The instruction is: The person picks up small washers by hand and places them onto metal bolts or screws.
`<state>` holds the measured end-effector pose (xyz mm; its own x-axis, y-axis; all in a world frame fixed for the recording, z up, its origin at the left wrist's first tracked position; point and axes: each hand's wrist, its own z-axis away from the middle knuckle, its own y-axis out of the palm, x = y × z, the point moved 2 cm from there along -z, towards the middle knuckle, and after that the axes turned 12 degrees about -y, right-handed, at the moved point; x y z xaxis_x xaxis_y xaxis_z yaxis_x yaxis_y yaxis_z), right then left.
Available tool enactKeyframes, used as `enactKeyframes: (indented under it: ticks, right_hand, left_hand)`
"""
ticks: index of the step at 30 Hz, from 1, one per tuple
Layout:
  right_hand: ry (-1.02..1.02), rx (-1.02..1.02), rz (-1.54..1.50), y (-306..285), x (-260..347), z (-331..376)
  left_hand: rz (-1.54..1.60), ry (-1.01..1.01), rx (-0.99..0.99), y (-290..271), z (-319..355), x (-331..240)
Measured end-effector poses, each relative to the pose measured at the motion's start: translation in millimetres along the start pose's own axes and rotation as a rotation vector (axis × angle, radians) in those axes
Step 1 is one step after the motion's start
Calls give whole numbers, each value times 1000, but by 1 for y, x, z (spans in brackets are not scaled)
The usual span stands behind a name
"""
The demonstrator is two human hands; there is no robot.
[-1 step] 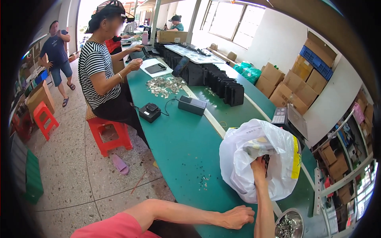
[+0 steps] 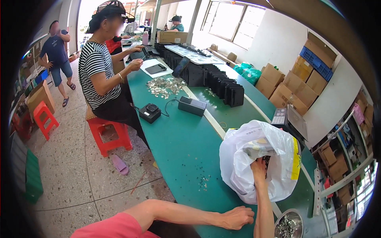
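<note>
My right hand [image 2: 259,168] reaches down inside a white plastic bag [image 2: 234,162] with a yellow band, which stands open on the green table. Dark bits show beside the fingers, but the fingertips are hidden in the bag. My left hand [image 2: 239,217] rests on the table left of my right forearm. Its fingers are curled closed, and nothing shows in them. Right of that forearm sits a round metal bowl [image 2: 300,226] holding small metal pieces [image 2: 285,229]. A few small dark and shiny bits [image 2: 203,180] lie scattered on the table left of the bag.
Farther along the table [image 2: 174,142] are a black cube-shaped device [image 2: 149,113], a dark rectangular box [image 2: 192,105], a heap of metal pieces [image 2: 166,86] and a row of black cases [image 2: 234,94]. A scale [image 2: 291,119] stands behind the bag. A co-worker [image 2: 99,71] sits at left.
The bag's upper rim has sagged very slightly. Both hands stay in nearly the same place.
</note>
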<state>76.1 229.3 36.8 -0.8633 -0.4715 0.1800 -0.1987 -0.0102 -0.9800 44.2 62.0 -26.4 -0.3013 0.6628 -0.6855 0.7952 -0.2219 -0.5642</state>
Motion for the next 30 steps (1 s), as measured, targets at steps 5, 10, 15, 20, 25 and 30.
enactKeyframes:
  ticks: [5,10,15,20,25,30]
  right_hand:
    - [-36,-14,102,7,-18,0]
    - [-43,-5,67,9,-19,4]
    - [-16,2,24,10,-22,-5]
    - [39,106,39,-2,3,2]
    - [-152,-235,190,37,-69,-9]
    - [-55,5,100,-3,-1,-10]
  left_hand:
    - [32,12,-9,2,-4,-4]
    - [12,14,8,1,-1,-5]
    - [23,12,23,4,0,-6]
    - [18,-11,42,1,3,-5]
    - [43,50,11,-1,-4,-9]
    - [41,53,7,-13,-2,-6]
